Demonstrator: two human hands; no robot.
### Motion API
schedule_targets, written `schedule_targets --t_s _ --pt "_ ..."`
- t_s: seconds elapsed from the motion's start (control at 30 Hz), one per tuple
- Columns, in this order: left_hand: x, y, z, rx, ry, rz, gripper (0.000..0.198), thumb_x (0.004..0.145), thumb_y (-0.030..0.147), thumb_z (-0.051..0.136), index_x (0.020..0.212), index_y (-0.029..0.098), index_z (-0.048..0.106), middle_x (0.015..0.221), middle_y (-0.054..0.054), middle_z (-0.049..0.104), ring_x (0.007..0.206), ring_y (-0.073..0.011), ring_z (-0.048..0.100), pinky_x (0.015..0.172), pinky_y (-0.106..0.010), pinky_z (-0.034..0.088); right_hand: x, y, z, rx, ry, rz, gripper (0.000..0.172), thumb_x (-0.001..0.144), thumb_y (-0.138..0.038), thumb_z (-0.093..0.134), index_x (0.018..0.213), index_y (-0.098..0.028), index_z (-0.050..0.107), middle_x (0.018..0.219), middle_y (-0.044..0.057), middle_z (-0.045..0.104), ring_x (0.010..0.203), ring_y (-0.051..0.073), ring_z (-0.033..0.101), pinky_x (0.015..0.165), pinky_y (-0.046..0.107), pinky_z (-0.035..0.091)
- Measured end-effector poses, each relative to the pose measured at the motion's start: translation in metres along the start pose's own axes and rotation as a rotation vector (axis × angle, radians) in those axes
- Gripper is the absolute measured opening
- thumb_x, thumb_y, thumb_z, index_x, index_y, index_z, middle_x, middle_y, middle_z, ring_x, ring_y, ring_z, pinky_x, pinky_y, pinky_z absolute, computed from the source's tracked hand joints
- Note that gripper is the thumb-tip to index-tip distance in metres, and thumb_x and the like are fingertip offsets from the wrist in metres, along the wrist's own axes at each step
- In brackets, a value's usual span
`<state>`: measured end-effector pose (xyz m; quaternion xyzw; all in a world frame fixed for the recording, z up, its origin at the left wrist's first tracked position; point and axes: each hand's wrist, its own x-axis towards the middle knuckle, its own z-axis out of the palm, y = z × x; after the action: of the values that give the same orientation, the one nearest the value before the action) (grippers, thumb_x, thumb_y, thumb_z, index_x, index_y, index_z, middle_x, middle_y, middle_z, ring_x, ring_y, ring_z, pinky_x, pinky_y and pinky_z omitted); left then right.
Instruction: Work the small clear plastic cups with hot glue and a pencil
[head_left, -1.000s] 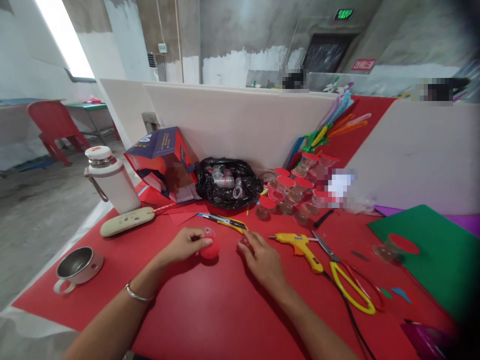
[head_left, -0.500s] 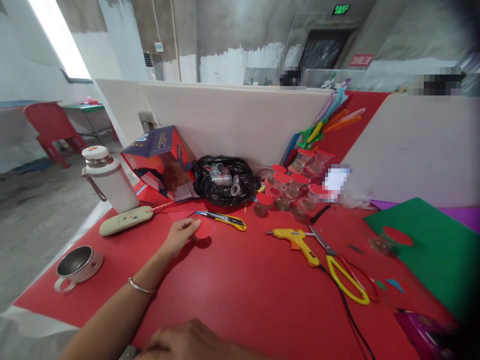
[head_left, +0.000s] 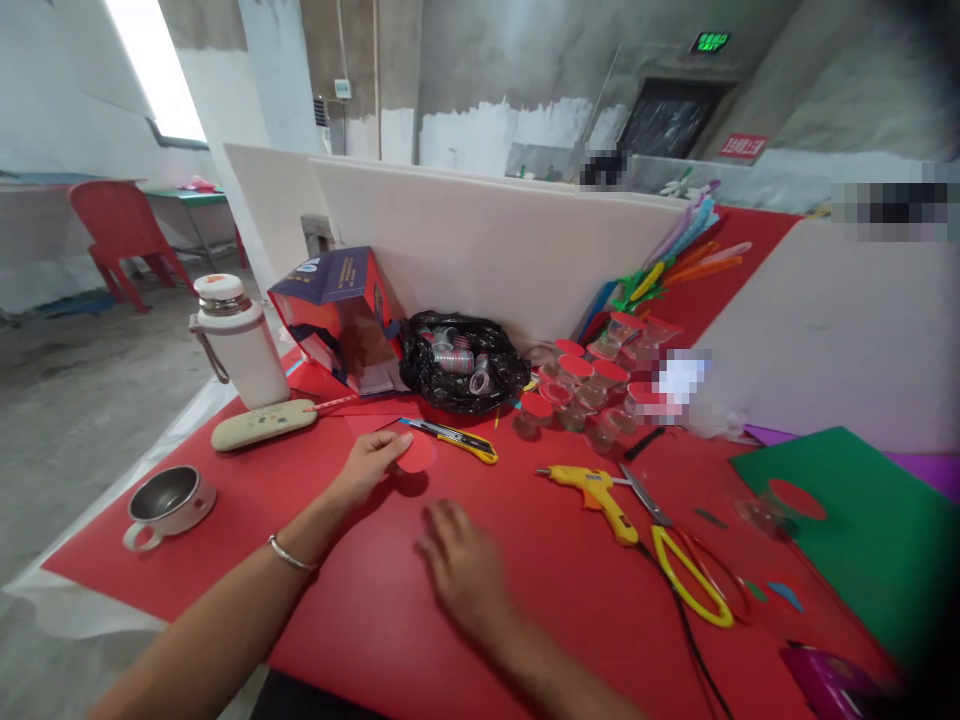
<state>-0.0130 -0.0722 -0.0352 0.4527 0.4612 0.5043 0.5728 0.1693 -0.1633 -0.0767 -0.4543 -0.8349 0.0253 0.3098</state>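
Observation:
My left hand [head_left: 369, 466] rests on the red table [head_left: 360, 610] with its fingers closed on a small red-capped clear cup [head_left: 415, 455]. My right hand [head_left: 459, 565] lies flat on the table a short way to the right, fingers stretched out and holding nothing. A yellow and black utility knife [head_left: 454, 438] lies just beyond the cup. A yellow glue gun [head_left: 594, 493] and yellow-handled scissors [head_left: 679, 560] lie to the right of my right hand.
A white flask [head_left: 236, 341], a beige case [head_left: 262, 424] and a steel cup [head_left: 167, 498] stand at the left. A black bag of clear cups [head_left: 461, 365], a blue box [head_left: 339, 315] and several red-lidded cups [head_left: 585, 385] line the white partition. A green sheet [head_left: 877, 530] lies right.
My right hand left the cup, drew back to the near edge, then came forward flat onto the table. My left hand moved the cup slightly away, toward the utility knife.

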Motion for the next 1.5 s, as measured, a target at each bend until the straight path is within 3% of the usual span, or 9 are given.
schedule_targets --t_s 0.1,0.2,0.4,0.57,0.73,0.83,0.97,1.2,1.5 --pt "0.001 0.0 -0.001 0.008 0.01 0.004 0.053 0.063 0.06 0.083 0.057 0.014 0.059 0.047 0.004 0.048 0.043 -0.0057 0.038 0.045 -0.021 0.022 -0.013 -0.066 0.012 0.223 -0.227 -0.347 0.024 0.097 -0.038 0.057 0.115 -0.023 0.064 0.106 0.004 0.073 0.087 0.019 0.069 0.065 0.024 0.055" --pt "0.003 0.0 -0.004 0.012 0.021 0.012 0.053 0.063 0.061 0.083 0.056 0.014 0.058 0.047 0.003 0.048 0.043 -0.0056 0.037 0.045 -0.021 0.022 -0.007 -0.092 -0.001 0.393 -0.352 -0.559 0.027 0.1 -0.044 0.053 0.124 -0.032 0.059 0.111 -0.004 0.072 0.083 0.011 0.069 0.061 0.017 0.05" --pt "0.001 -0.005 0.0 -0.055 0.009 -0.003 0.052 0.07 0.061 0.078 0.059 0.015 0.058 0.049 0.003 0.048 0.044 -0.0072 0.039 0.045 -0.022 0.027 0.038 -0.008 -0.033 0.209 -0.203 -0.02 0.034 0.098 -0.028 0.052 0.13 -0.022 0.061 0.126 0.01 0.067 0.108 0.022 0.067 0.091 0.033 0.054" --pt "-0.002 -0.007 0.001 -0.071 -0.018 -0.016 0.049 0.071 0.055 0.081 0.058 0.014 0.056 0.051 0.005 0.046 0.045 -0.0052 0.035 0.045 -0.02 0.025 0.043 0.04 -0.027 0.007 -0.109 0.091 0.041 0.097 -0.036 0.055 0.134 -0.02 0.059 0.13 0.012 0.065 0.105 0.027 0.07 0.079 0.037 0.059" --pt "-0.007 -0.007 0.008 -0.06 -0.072 -0.047 0.043 0.064 0.042 0.088 0.058 0.014 0.056 0.052 0.006 0.048 0.049 -0.0049 0.038 0.048 -0.018 0.029 0.039 0.026 -0.029 0.03 0.177 -0.126 0.054 0.097 -0.042 0.057 0.145 -0.019 0.049 0.135 0.016 0.061 0.121 0.028 0.061 0.096 0.043 0.054" --pt "-0.013 -0.008 0.017 -0.093 -0.146 -0.086 0.04 0.061 0.041 0.089 0.069 0.014 0.06 0.064 0.003 0.058 0.057 -0.0079 0.05 0.055 -0.02 0.039 0.044 0.015 -0.027 -0.004 0.104 -0.233 0.062 0.095 -0.041 0.061 0.147 -0.013 0.046 0.146 0.02 0.053 0.128 0.032 0.054 0.102 0.05 0.051" --pt "-0.018 -0.01 0.024 -0.123 -0.227 -0.149 0.047 0.058 0.041 0.091 0.076 0.017 0.054 0.063 0.005 0.055 0.054 -0.0069 0.051 0.052 -0.018 0.039 0.046 0.012 -0.018 -0.002 0.109 -0.295 0.048 0.099 -0.025 0.053 0.143 -0.008 0.051 0.137 0.018 0.061 0.127 0.03 0.054 0.104 0.048 0.05" --pt "-0.022 -0.008 0.024 -0.049 -0.334 -0.242 0.044 0.069 0.046 0.082 0.089 0.019 0.054 0.054 0.008 0.053 0.035 -0.0065 0.044 0.036 -0.017 0.035 0.039 0.014 -0.02 0.012 0.098 -0.259 0.058 0.095 -0.045 0.061 0.141 -0.01 0.053 0.134 0.018 0.064 0.124 0.032 0.055 0.102 0.05 0.051" --pt "-0.023 -0.001 0.02 0.19 -0.451 -0.216 0.036 0.071 0.047 0.079 0.082 0.014 0.07 0.052 0.003 0.057 0.038 -0.0081 0.048 0.04 -0.019 0.038 0.027 0.018 -0.031 0.017 0.202 -0.266 0.042 0.097 -0.01 0.05 0.137 -0.02 0.056 0.112 0.009 0.075 0.107 0.024 0.066 0.091 0.041 0.052"
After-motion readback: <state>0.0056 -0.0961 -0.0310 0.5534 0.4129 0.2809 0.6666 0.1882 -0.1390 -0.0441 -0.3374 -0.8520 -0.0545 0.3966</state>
